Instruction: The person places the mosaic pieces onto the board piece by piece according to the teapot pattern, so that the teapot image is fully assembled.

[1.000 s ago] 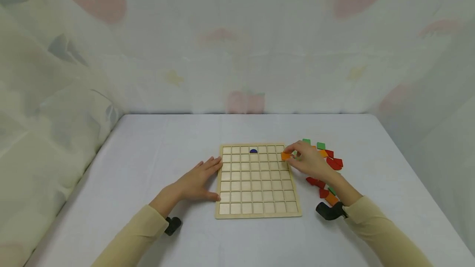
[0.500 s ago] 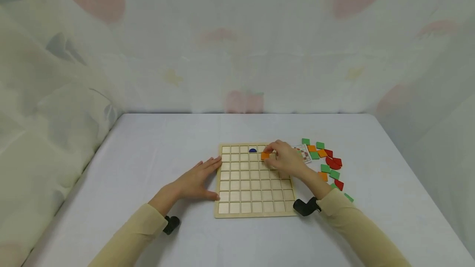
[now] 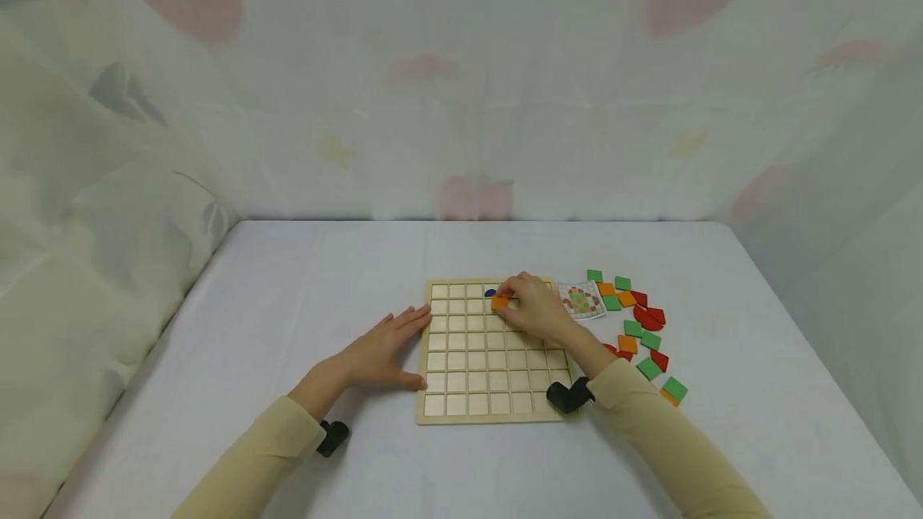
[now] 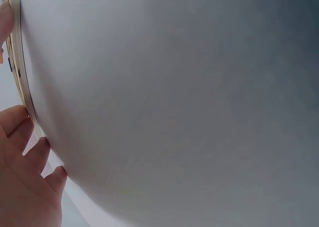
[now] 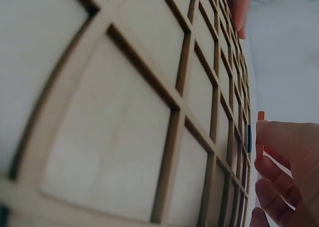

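Observation:
A wooden grid board (image 3: 497,420) lies on the white table. My right hand (image 3: 537,311) pinches an orange square tile (image 3: 499,303) just above the board's upper middle cells. In the right wrist view the tile (image 5: 260,137) is edge-on between thumb and fingers, apart from the board. A dark blue half-round piece (image 3: 490,292) sits in a top-row cell, right behind the tile. My left hand (image 3: 382,351) rests with spread fingers against the board's left edge; the left wrist view shows fingertips (image 4: 40,147) along that edge.
Right of the board lies a small printed pattern card (image 3: 582,301) with a coloured grid. Beyond it, green tiles (image 3: 649,368), orange tiles (image 3: 627,343) and red curved pieces (image 3: 647,317) are scattered. White patterned cloth (image 3: 461,102) hangs behind the table.
My right hand has moved left over the board with the orange tile, from its right edge to near the blue piece. The card has come into view. My left hand stays put.

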`<state>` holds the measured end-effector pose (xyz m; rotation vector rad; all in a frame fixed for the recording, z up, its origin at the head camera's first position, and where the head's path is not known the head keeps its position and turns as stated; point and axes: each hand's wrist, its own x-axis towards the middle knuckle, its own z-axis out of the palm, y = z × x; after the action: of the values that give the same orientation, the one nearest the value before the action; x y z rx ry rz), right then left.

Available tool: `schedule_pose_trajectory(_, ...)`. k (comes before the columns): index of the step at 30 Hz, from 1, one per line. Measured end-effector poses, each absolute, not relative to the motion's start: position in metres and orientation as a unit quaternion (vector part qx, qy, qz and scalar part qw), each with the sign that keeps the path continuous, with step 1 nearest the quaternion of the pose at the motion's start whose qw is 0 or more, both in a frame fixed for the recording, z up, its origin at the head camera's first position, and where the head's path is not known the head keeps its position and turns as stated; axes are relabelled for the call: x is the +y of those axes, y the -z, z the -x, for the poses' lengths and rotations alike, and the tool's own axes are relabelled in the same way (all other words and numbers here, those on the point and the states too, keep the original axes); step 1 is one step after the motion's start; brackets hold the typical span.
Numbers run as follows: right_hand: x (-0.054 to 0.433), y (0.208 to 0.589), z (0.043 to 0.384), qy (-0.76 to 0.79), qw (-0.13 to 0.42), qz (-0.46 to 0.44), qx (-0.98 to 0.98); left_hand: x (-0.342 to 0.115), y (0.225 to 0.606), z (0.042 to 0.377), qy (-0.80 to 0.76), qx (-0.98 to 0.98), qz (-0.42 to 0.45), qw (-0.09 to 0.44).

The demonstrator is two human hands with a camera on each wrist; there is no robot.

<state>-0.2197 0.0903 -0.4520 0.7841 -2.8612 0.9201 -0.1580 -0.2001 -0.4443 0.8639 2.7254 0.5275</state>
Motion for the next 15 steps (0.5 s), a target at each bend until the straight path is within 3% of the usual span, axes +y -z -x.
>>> schedule_pose_trajectory(15,0.0810,0.4556,0.2190,-0.270,0.028,-0.263,-0.926,-0.2011,0.4468,0.1576,-0.174,0.931,-0.295,0.124)
